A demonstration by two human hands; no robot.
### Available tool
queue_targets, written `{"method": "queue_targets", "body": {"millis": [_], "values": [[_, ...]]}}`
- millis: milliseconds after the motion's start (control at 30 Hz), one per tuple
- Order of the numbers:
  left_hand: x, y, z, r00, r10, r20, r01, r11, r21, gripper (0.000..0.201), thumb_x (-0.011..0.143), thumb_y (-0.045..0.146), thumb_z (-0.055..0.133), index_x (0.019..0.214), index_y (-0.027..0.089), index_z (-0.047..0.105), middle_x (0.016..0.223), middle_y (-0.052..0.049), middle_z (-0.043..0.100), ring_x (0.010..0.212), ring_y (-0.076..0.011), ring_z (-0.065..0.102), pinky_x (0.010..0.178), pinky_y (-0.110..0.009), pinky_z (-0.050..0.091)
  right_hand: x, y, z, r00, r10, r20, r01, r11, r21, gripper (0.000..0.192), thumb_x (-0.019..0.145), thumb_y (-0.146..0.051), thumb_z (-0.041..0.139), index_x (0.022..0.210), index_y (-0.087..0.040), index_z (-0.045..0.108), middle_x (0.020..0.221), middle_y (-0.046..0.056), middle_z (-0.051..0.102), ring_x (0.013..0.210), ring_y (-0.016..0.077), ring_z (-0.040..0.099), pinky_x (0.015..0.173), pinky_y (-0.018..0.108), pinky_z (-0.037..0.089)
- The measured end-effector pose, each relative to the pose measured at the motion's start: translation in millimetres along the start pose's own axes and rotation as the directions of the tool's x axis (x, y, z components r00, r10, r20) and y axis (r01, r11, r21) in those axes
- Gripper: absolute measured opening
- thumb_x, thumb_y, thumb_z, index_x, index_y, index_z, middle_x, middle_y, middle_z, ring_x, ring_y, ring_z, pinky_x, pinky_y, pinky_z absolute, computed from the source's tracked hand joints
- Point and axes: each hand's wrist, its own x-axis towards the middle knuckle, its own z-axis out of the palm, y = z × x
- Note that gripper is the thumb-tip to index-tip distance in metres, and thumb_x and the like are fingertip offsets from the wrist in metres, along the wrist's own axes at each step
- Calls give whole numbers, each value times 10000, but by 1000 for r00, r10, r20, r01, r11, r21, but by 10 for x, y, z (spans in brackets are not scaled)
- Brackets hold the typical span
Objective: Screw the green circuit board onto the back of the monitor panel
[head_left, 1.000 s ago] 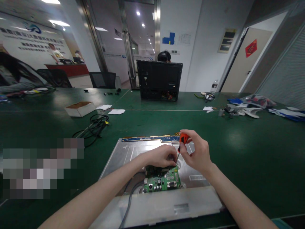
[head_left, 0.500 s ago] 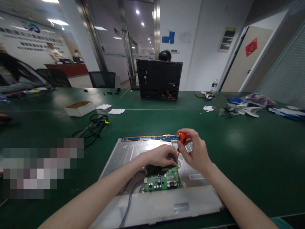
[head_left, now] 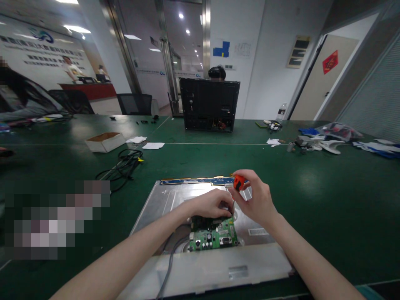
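Pinching the orange-handled screwdriver in the right hand, aimed down at the far right corner of the green circuit board, on the metal-backed LCD panel. Curling the left hand just beside; cannot tell whether gripping anything. Best done near upright, pressing straight down, turning slowly, without slipping across the board.

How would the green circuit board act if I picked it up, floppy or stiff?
The green circuit board is probably stiff, because it looks flat, not sagging. It could be fragile too, since lots of small parts stick up from it.
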Motion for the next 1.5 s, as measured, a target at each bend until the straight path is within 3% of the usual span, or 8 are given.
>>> {"method": "queue_targets", "body": {"millis": [200,367,533,700,1000,1500], "values": [[1,-2,22,1000,-21,-7,21,1000,-19,66,757,95,690,799,144,679,721,8,649,661,-133,570,627,-217,414,40,-27,-14,999,-30,33,32,998,-60,381,882,-207,567,1249,-257,479,981,55,619,749,155,625,593,270,529],[2,0,27,999,-46,-20,46,999,-17,74,747,125,715,804,140,671,727,7,638,660,-132,557,615,-217,403,42,-50,-21,999,-49,15,50,995,-91,393,876,-184,535,1259,-209,451,918,55,667,678,151,635,604,282,531],[4,-2,25,998,-61,-16,61,998,-15,80,748,165,726,797,138,669,731,3,627,668,-135,546,601,-216,389,-5,-6,15,999,4,-47,-9,995,-95,345,849,-295,603,1156,-215,468,896,58,690,639,157,647,567,278,530],[-2,-7,32,998,-66,-14,65,997,-29,76,759,148,707,828,140,675,749,3,627,682,-135,548,612,-215,399,-27,2,28,997,79,1,-79,997,-14,384,842,-245,572,1192,-205,419,927,83,700,737,186,677,611,294,545],[-10,-22,25,998,-60,5,60,995,-74,86,772,104,684,850,140,678,765,0,647,706,-138,563,632,-215,419,36,-50,-32,998,7,59,-4,999,-51,395,895,-234,492,1287,-214,448,919,57,630,718,162,613,594,281,519],[-6,-28,31,997,-75,1,75,992,-104,94,767,112,704,852,144,677,760,4,647,707,-140,576,645,-222,427,29,-46,-39,999,-9,42,13,997,-74,443,899,-236,460,1338,-202,412,916,52,638,670,154,607,601,299,515]]}}
